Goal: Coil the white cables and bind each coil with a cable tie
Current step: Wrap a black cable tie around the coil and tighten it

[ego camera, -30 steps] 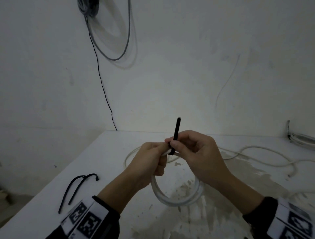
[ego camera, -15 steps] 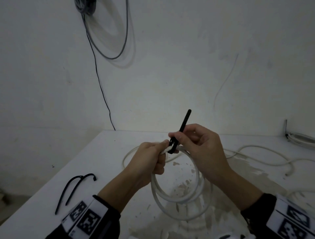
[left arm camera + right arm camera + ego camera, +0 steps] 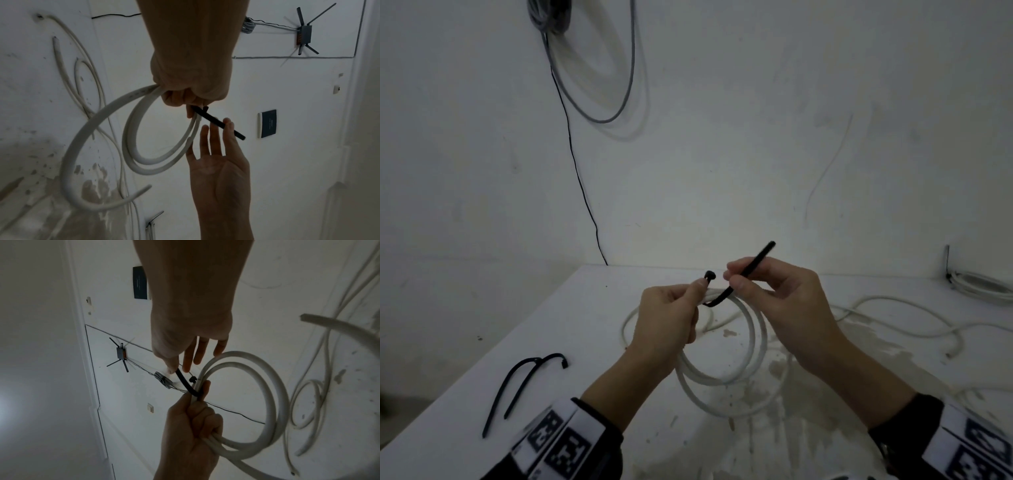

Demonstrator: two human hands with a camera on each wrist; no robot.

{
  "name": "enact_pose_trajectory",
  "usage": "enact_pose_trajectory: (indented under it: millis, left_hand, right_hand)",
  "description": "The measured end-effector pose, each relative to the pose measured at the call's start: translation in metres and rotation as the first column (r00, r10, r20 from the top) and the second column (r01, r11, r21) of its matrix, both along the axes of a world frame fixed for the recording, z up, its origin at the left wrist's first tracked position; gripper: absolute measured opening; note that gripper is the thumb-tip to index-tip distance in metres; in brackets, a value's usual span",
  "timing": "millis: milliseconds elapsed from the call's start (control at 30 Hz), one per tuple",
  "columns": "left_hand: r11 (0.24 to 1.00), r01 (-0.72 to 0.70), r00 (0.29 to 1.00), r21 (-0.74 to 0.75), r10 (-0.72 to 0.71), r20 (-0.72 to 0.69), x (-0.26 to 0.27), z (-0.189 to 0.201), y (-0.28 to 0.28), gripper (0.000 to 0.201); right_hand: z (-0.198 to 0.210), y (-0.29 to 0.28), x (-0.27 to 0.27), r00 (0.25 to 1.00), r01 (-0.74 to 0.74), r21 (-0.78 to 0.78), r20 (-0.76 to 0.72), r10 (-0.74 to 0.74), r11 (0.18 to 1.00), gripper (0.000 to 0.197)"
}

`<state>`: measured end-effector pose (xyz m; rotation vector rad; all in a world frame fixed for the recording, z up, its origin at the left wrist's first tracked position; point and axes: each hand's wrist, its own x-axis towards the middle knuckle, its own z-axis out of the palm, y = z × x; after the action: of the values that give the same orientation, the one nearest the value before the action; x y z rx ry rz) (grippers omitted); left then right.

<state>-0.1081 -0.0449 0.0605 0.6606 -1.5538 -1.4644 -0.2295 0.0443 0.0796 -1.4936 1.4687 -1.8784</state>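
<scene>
The right hand [image 3: 780,305] pinches the tail of the black cable tie [image 3: 748,272] looped under the white coil [image 3: 722,359] that the left hand [image 3: 667,318] grips above the table's [image 3: 465,394] middle, and if that grip slackens, the loops could spring apart before the tail reaches the head.

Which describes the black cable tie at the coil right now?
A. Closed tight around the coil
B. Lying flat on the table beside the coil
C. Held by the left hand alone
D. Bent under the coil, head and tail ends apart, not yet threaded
D: the cable tie bends under the white coil, its head by the left hand, its tail pinched by the right hand.
</scene>
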Motion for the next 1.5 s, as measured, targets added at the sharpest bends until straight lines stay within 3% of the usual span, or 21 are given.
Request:
enact_pose_trajectory:
  millis: [133,200,267,333,400,433,500,567,700,833,1000,1200,1367,1500]
  left_hand:
    - [0.991,-0.132,0.987,0.013,0.133,-0.092,0.001,0.001,-0.009,0.035]
    - [0.983,-0.179,0.971,0.042,0.183,-0.151,0.003,0.003,-0.014,0.036]
    - [0.972,-0.216,0.951,0.093,0.231,-0.205,0.005,0.007,-0.018,0.033]
    - [0.96,-0.24,0.927,0.147,0.271,-0.258,0.006,0.011,-0.021,0.03]
    - [0.949,-0.241,0.903,0.202,0.295,-0.311,0.005,0.014,-0.021,0.028]
    - [0.947,-0.237,0.895,0.219,0.3,-0.329,0.004,0.015,-0.021,0.028]
    - [0.948,-0.227,0.892,0.223,0.295,-0.343,0.001,0.015,-0.018,0.027]
    - [0.956,-0.209,0.899,0.204,0.27,-0.345,0.001,0.013,-0.016,0.027]
    - [0.984,-0.12,0.939,0.131,0.156,-0.306,0.004,0.004,-0.012,0.035]
    - [0.993,-0.077,0.958,0.085,0.097,-0.269,0.005,-0.003,-0.007,0.033]
    - [0.996,-0.031,0.969,0.086,0.051,-0.243,0.003,-0.004,-0.002,0.038]
    - [0.998,0.022,0.977,0.055,-0.01,-0.215,0.003,-0.004,0.004,0.041]
    - [0.997,0.074,0.982,0.002,-0.073,-0.176,0.004,-0.001,0.007,0.037]
    - [0.987,0.16,0.986,0.026,-0.159,-0.06,0.007,0.0,0.003,0.041]
  right_hand:
    - [-0.007,0.007,-0.008,0.966,0.037,0.14,-0.26,0.001,0.989,0.038]
    - [-0.016,0.008,-0.017,0.915,0.221,0.138,-0.373,-0.156,0.966,0.046]
    - [-0.028,0.008,-0.022,0.859,0.432,0.173,-0.377,-0.346,0.885,0.048]
    - [-0.036,0.006,-0.022,0.874,0.486,0.455,-0.263,-0.409,0.746,0.055]
    - [-0.047,0.004,-0.016,0.925,0.239,0.714,0.04,-0.378,0.658,0.063]
    - [-0.051,0.002,-0.013,0.904,0.069,0.729,0.244,-0.352,0.681,0.059]
    - [-0.053,0.001,-0.009,0.758,-0.168,0.556,0.601,-0.253,0.814,0.035]
    - [-0.049,-0.001,-0.01,0.705,-0.156,0.374,0.691,-0.162,0.914,0.021]
    - [-0.03,-0.002,-0.014,0.826,-0.058,0.329,0.546,-0.14,0.942,0.019]
    - [-0.021,-0.003,-0.014,0.885,-0.057,0.299,0.457,-0.091,0.953,0.02]
    - [-0.022,0.0,-0.011,0.827,-0.144,0.145,0.561,0.039,0.979,0.024]
    - [-0.024,0.001,-0.01,0.705,-0.325,0.046,0.678,0.21,0.944,0.03]
    - [-0.025,0.0,-0.01,0.838,-0.243,0.078,0.52,0.168,0.967,0.025]
    - [-0.027,0.005,-0.016,0.846,-0.265,0.056,0.493,0.204,0.963,0.025]
